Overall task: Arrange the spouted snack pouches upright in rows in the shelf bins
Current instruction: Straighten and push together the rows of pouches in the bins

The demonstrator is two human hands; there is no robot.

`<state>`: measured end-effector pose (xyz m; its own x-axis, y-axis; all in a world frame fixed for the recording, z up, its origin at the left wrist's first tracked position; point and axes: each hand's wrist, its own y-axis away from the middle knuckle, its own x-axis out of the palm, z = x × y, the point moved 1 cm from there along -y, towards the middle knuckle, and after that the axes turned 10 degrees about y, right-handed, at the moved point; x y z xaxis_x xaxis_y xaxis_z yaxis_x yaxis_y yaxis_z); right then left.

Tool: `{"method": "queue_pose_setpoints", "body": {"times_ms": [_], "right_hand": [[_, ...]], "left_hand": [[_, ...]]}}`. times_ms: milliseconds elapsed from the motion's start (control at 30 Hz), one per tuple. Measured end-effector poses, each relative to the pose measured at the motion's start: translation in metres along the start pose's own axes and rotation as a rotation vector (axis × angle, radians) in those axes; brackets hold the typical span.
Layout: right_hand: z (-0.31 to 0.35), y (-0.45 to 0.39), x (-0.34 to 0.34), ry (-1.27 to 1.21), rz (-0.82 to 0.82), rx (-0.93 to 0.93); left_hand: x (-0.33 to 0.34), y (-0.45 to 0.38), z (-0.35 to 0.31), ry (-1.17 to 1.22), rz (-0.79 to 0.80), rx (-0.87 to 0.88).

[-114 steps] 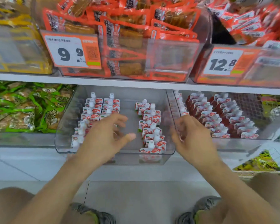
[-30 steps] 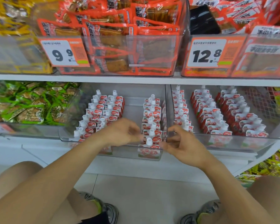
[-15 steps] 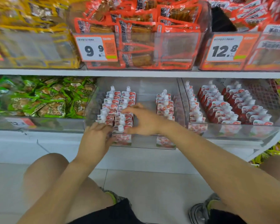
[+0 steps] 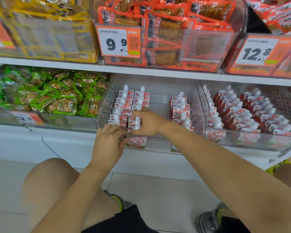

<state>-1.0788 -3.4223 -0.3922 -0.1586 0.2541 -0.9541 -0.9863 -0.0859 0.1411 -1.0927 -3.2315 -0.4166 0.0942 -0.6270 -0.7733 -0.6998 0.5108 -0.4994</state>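
Observation:
Small red-and-white spouted pouches stand upright in a clear middle bin (image 4: 160,98) on the lower shelf. Two tight rows (image 4: 133,101) fill its left side and a single row (image 4: 180,108) stands at its right, with a bare lane between. My right hand (image 4: 149,123) reaches in across that lane, fingers and thumb curled round the front pouches of the second row. My left hand (image 4: 109,140) is at the bin's front left edge, its fingers curled onto the front pouch of the leftmost row.
A second clear bin (image 4: 259,143) to the right holds several rows of darker red spouted pouches (image 4: 252,115). Green snack packs (image 4: 57,98) fill the bin on the left. Above, a shelf carries orange and yellow packs with price tags (image 4: 119,42). My knees and shoes are below.
Both hands moved from the single right row over to the two left rows. My right hand has curled round the front pouches there; my left hand stays at the bin's front edge.

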Motion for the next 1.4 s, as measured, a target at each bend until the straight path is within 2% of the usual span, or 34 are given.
{"method": "queue_pose_setpoints", "body": {"times_ms": [433,567,633,700,800,833,1067,1200,1400], "right_hand": [[-0.016,0.006,-0.02,0.138,0.064,-0.013],[-0.014,0.008,-0.03,0.24,0.195,-0.035],[-0.016,0.012,-0.051,0.203,0.261,-0.019],[-0.022,0.003,-0.072,0.182,0.163,0.031],[-0.033,-0.03,-0.077,0.119,-0.128,0.059],[-0.036,-0.042,-0.073,0.088,-0.146,0.077],[-0.051,-0.101,-0.051,0.078,0.154,0.161],[-0.052,-0.102,-0.046,0.115,0.146,0.155],[-0.057,-0.096,-0.05,0.015,0.136,0.181]], "left_hand": [[0.002,0.002,-0.001,0.031,-0.04,-0.024],[0.003,0.002,0.0,0.047,-0.033,-0.047],[0.004,0.001,0.001,0.056,-0.031,-0.048],[0.004,0.0,0.002,0.058,-0.033,-0.048],[0.006,0.0,0.003,0.069,-0.043,-0.053],[0.006,0.0,0.003,0.08,-0.049,-0.057],[0.008,0.002,0.001,0.138,-0.104,-0.07],[0.011,0.0,0.004,0.153,-0.093,-0.089],[0.01,0.0,0.003,0.154,-0.083,-0.108]]}}
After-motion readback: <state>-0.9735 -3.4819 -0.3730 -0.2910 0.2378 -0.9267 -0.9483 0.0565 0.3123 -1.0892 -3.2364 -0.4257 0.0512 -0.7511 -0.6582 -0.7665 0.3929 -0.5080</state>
